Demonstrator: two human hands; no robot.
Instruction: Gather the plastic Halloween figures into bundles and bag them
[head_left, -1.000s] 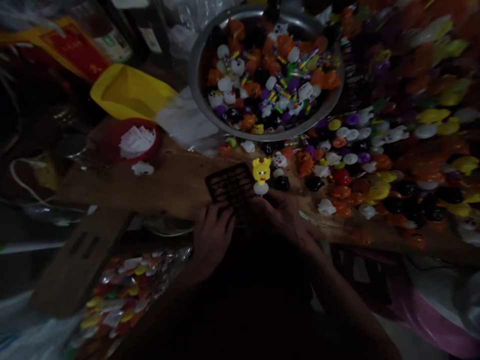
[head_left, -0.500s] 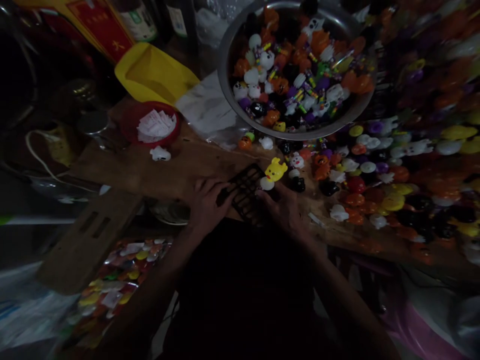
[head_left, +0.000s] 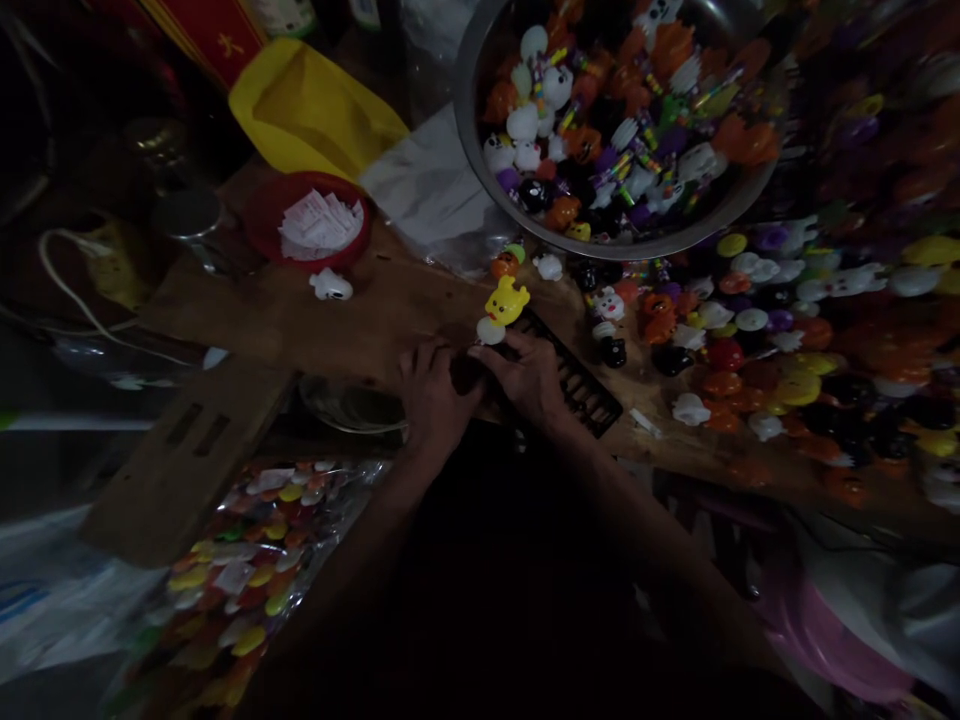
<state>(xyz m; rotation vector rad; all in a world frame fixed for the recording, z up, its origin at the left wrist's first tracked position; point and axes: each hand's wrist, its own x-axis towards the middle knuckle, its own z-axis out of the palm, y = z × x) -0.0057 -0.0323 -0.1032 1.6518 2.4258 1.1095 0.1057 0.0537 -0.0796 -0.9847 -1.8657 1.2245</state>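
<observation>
My right hand [head_left: 531, 378] is closed, its thumb and fingers pinching the white round base of a small plastic toy with a yellow, horned animal head [head_left: 506, 301]. It hangs over a black grid rack [head_left: 585, 385], which it partly covers. Close beside it on the left, my left hand [head_left: 437, 400] has curled fingers low at the table edge. The shadow between its thumb and fingers hides what they grip. An orange pumpkin toy [head_left: 505, 263] and a white ghost toy [head_left: 549, 267] lie just beyond.
A metal basin [head_left: 469, 150] full of small toys stands at the back. Many loose toys [head_left: 750, 320] cover the right side. At left are a red bowl [head_left: 262, 225] with paper slips, a yellow scoop [head_left: 322, 110] and a white ghost toy [head_left: 331, 285]. Bagged toys [head_left: 247, 570] sit below.
My right hand has moved left with the yellow-headed toy, toward my left hand. More of the rack's right end now shows beyond my right wrist. The view has shifted slightly.
</observation>
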